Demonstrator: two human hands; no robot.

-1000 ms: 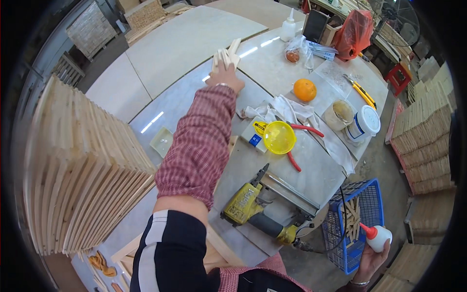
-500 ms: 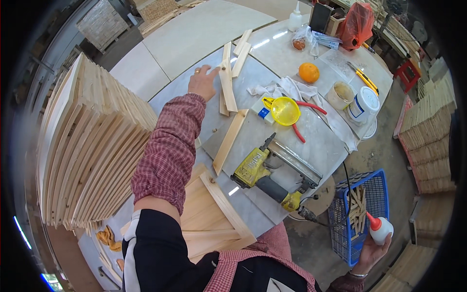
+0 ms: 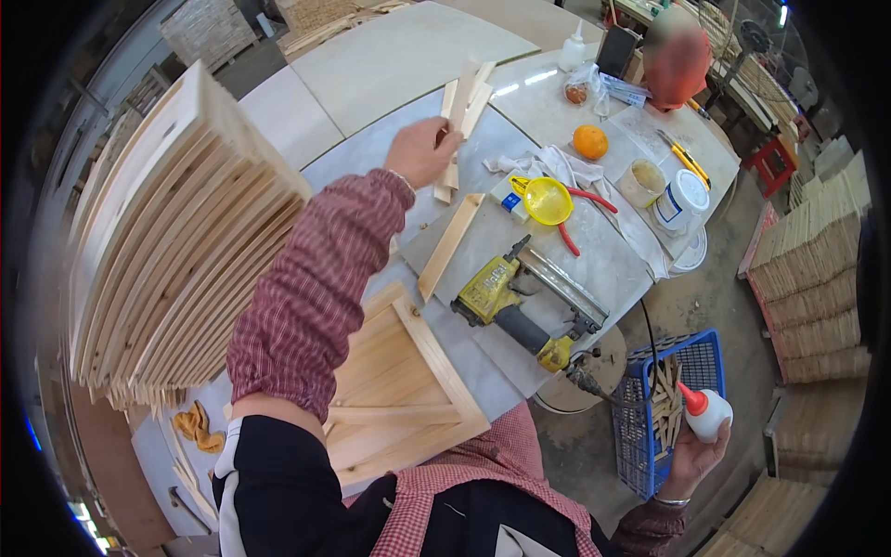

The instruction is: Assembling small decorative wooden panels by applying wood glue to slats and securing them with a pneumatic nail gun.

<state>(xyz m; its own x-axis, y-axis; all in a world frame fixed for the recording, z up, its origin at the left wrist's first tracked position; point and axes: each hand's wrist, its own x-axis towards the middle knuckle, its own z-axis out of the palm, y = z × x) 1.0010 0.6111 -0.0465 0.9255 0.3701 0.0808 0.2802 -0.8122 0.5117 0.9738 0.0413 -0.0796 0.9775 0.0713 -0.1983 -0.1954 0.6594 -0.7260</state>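
Reaching across the table, my left hand (image 3: 427, 151) is closed on a thin wooden strip (image 3: 459, 104), which looks slightly smeared by motion. Other short wooden strips (image 3: 478, 104) lie just beneath and behind it. A separate strip with an angled end (image 3: 449, 246) rests nearer to me. At the lower right, my right hand (image 3: 698, 459) grips a white squeeze bottle (image 3: 709, 418) with a red nozzle, held tilted beside the table. Below my left sleeve lies a framed wooden panel (image 3: 394, 371) with a cross rail, partly hidden by my arm.
A yellow nail gun (image 3: 501, 302) lies mid-table, its hose running right. Beyond it are a yellow dish (image 3: 548, 201), red-handled pliers (image 3: 594, 199), an orange (image 3: 590, 142) and a white tub (image 3: 682, 200). Stacked panels (image 3: 186, 241) rise at left; a blue crate (image 3: 636, 446) holds wood pieces.
My left hand has closed on a strip and shifted right, with the strip turned in its fingers. My right hand still holds the bottle. The view has shifted slightly.
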